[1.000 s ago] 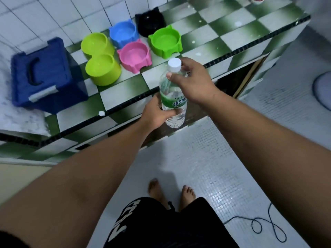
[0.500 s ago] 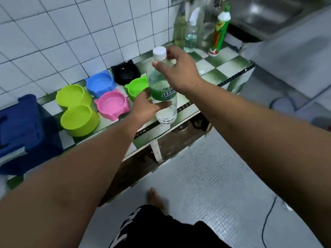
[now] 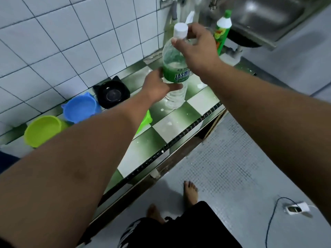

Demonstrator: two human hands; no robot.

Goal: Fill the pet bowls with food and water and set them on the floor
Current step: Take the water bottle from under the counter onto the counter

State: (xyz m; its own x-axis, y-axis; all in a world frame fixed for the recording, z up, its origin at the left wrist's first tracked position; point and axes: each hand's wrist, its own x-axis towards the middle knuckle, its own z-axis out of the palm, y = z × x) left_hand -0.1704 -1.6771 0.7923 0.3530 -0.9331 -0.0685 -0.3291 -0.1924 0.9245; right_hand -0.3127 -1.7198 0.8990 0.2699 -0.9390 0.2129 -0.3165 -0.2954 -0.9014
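Note:
A clear water bottle (image 3: pixel 174 72) with a green label and white cap (image 3: pixel 180 30) is held upright above the green-and-white checkered counter (image 3: pixel 166 127). My left hand (image 3: pixel 157 85) grips its lower body below the label. My right hand (image 3: pixel 196 45) pinches the cap from the right. Pet bowls sit at the back left of the counter: a black one (image 3: pixel 112 93), a blue one (image 3: pixel 80 109) and a lime one (image 3: pixel 43 130). A bright green bowl (image 3: pixel 146 120) shows only as a sliver behind my left forearm.
A steel sink (image 3: pixel 268 17) lies at the far right, with a green dish-soap bottle (image 3: pixel 222 33) and spray bottles beside it. White wall tiles back the counter. On the grey mosaic floor (image 3: pixel 232 167) are my bare feet and a cable with a white plug (image 3: pixel 297 209).
The view has swung right toward the sink. The bottle, held in both hands, now sits higher and further right over the counter. The pink bowl and blue box have left the view.

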